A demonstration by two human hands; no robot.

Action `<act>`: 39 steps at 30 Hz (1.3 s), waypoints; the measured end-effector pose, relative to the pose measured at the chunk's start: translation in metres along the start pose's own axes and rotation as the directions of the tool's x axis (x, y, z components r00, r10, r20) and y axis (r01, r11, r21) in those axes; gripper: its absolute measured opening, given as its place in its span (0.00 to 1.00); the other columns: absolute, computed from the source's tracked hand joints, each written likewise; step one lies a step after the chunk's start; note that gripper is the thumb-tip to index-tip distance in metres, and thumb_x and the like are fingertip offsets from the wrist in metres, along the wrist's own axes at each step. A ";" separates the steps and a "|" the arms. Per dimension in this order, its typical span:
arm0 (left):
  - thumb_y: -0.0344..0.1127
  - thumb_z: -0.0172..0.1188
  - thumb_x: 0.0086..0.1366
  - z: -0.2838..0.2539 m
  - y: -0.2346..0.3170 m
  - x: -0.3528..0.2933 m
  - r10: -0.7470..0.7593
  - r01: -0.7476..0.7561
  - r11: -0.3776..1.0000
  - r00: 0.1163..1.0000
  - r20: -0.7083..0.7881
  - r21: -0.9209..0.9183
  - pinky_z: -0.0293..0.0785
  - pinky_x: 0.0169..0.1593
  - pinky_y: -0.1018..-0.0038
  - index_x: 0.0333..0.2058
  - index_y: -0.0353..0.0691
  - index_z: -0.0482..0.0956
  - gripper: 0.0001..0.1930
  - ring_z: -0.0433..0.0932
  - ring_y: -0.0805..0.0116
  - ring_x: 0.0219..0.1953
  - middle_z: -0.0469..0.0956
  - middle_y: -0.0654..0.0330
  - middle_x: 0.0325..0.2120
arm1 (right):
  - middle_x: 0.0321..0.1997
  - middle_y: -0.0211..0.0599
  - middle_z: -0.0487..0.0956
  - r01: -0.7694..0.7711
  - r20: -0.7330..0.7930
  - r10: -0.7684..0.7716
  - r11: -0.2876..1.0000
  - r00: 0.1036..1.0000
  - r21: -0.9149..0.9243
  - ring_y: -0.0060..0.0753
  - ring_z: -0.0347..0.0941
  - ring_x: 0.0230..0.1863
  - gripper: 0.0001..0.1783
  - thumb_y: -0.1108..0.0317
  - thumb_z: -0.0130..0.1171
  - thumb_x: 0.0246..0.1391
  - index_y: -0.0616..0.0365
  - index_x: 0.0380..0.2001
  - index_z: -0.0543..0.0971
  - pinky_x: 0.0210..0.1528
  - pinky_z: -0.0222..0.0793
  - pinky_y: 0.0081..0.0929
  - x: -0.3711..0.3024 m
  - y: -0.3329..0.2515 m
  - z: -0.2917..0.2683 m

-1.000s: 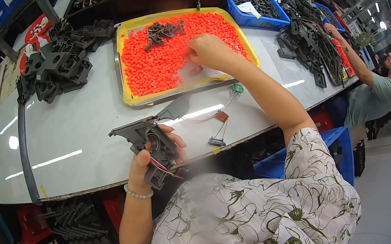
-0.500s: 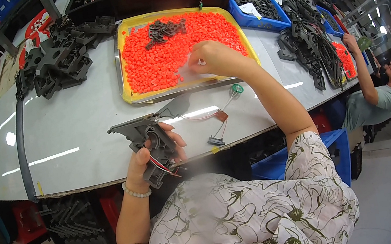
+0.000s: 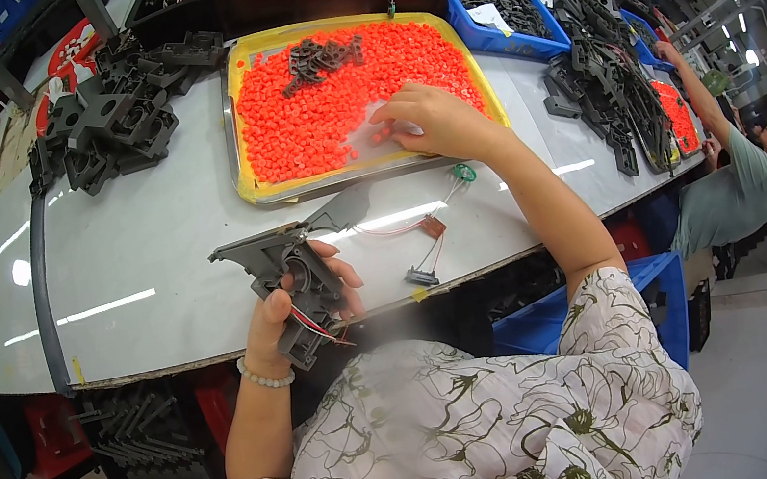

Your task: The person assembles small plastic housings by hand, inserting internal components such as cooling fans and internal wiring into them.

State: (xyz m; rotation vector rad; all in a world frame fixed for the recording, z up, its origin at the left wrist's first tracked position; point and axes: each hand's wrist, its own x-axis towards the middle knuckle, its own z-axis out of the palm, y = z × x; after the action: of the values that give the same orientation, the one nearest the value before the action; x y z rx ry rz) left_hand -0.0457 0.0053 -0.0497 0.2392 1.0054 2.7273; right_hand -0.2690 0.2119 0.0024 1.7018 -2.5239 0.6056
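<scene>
My left hand [image 3: 287, 311] is closed around a dark grey plastic housing [image 3: 302, 276], held just over the front edge of the table. Red and white wires [image 3: 310, 322] run along the housing past my fingers. My right hand [image 3: 430, 121] reaches over the front part of a yellow-rimmed tray [image 3: 374, 177] full of small orange-red plastic pieces [image 3: 308, 132]. Its fingers are curled at a bare patch of the tray, with a small orange-red piece at the fingertips. A wired assembly lies on the table, with a green round part [image 3: 464, 173], a small brown board [image 3: 432, 226] and a grey connector [image 3: 422, 276].
Small dark brackets [image 3: 317, 61] lie on the orange-red pieces. Grey housings are heaped at left [image 3: 113, 121] and right [image 3: 609, 87]. A black bin [image 3: 288, 1] and a blue bin [image 3: 513, 42] stand behind. A co-worker [image 3: 728, 158] reaches across at right.
My right hand has moved slightly down and right over the tray, its fingers a little further apart. My left hand and the housing have barely shifted. The co-worker's arm has moved further away.
</scene>
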 end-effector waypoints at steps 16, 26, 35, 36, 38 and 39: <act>0.57 0.61 0.52 0.002 -0.002 0.001 0.018 -0.018 0.997 1.000 -0.006 -0.071 0.76 0.34 0.74 0.51 0.33 0.62 0.38 0.78 0.59 0.33 0.72 0.44 0.38 | 0.29 0.35 0.76 0.052 -0.057 -0.054 0.998 0.997 -0.040 0.40 0.71 0.36 0.10 0.74 0.57 0.41 0.54 0.31 0.81 0.42 0.67 0.35 -0.002 0.001 0.005; 0.58 0.61 0.52 0.002 0.000 -0.005 0.010 -0.011 0.998 1.000 -0.018 -0.059 0.75 0.35 0.74 0.51 0.33 0.61 0.38 0.78 0.60 0.35 0.72 0.45 0.38 | 0.35 0.37 0.76 0.041 -0.163 -0.029 0.997 0.986 0.072 0.39 0.71 0.38 0.10 0.76 0.59 0.40 0.56 0.30 0.81 0.41 0.68 0.33 -0.006 -0.006 0.007; 0.59 0.70 0.38 0.022 0.008 -0.023 0.203 -0.178 0.967 0.971 -0.125 0.184 0.80 0.36 0.71 0.56 0.31 0.56 0.53 0.75 0.58 0.40 0.69 0.47 0.42 | 0.29 0.30 0.74 0.128 -0.266 -0.024 0.916 0.964 0.380 0.29 0.70 0.31 0.17 0.80 0.60 0.35 0.50 0.33 0.82 0.31 0.67 0.24 -0.027 -0.105 -0.009; 0.56 0.73 0.36 0.023 0.008 -0.026 0.231 -0.205 0.955 0.967 -0.104 0.217 0.82 0.36 0.69 0.56 0.31 0.56 0.54 0.75 0.58 0.41 0.69 0.47 0.42 | 0.29 0.30 0.73 0.126 -0.241 -0.030 0.909 0.970 0.398 0.31 0.70 0.31 0.17 0.80 0.61 0.33 0.51 0.32 0.82 0.30 0.67 0.25 -0.029 -0.116 -0.007; 0.52 0.75 0.33 0.022 0.005 -0.030 0.230 -0.204 0.964 0.961 -0.153 0.169 0.82 0.36 0.65 0.57 0.32 0.53 0.56 0.74 0.57 0.42 0.68 0.46 0.43 | 0.29 0.31 0.74 0.235 -0.290 -0.110 0.864 0.951 0.444 0.32 0.70 0.31 0.16 0.79 0.61 0.31 0.52 0.29 0.81 0.30 0.67 0.26 -0.028 -0.131 0.002; 0.53 0.75 0.34 0.024 0.006 -0.031 0.236 -0.207 0.965 0.953 -0.191 0.159 0.82 0.36 0.65 0.58 0.32 0.53 0.56 0.74 0.57 0.43 0.68 0.46 0.43 | 0.29 0.31 0.74 0.232 -0.294 -0.101 0.860 0.950 0.455 0.32 0.70 0.31 0.16 0.79 0.61 0.31 0.52 0.29 0.81 0.30 0.67 0.26 -0.027 -0.138 0.005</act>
State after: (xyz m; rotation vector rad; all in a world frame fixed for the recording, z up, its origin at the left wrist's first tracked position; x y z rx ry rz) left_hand -0.0110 0.0077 -0.0302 0.0946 1.2985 2.9358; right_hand -0.1328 0.1898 0.0325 1.7972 -2.1227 1.4407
